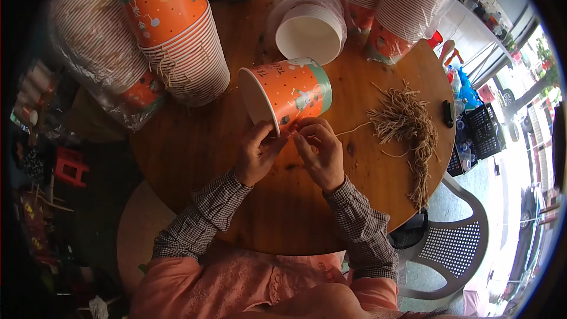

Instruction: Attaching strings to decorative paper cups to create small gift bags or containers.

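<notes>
An orange paper bucket [293, 95] with a green band and cartoon prints lies on its side on the round wooden table [254, 224], its white mouth facing left. My left hand [258, 155] is closed on the bucket's near rim, fingers at the mouth and thumb outside. Against the bucket's side near that rim, my right hand [321, 152] pinches a thin beige cord [356, 128]. The cord trails right from behind my right fingers toward a bundle of beige cords [407, 121]. Its end between my fingertips is too small to make out.
A tall stack of orange buckets [190, 62] with cords hanging on it stands at left, beside a plastic-wrapped stack [97, 41]. A white-mouthed bucket [309, 36] in clear plastic lies behind. More wrapped stacks [404, 12] stand far right. A grey chair [452, 248] is at the right.
</notes>
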`<action>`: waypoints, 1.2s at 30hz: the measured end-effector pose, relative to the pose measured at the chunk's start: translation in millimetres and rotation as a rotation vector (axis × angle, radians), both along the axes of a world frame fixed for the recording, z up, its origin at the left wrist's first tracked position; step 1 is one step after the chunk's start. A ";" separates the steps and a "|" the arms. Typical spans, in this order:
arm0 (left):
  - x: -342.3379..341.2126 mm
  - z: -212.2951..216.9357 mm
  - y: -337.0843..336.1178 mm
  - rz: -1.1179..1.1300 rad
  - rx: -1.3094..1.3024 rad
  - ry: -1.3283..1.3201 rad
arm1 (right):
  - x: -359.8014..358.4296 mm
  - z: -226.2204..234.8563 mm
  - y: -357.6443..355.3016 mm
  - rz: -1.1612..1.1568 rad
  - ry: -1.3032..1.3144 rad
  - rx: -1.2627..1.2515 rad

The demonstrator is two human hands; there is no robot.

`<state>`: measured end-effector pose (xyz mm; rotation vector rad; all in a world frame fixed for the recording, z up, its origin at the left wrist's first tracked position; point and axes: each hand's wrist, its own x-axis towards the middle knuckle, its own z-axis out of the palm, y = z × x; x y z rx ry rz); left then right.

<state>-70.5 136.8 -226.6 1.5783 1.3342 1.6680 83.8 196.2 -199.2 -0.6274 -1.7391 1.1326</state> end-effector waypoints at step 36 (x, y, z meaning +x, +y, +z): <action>5.2 -0.5 -1.3 0.247 0.207 0.241 | -12.5 -14.7 0.2 -0.018 -0.122 0.129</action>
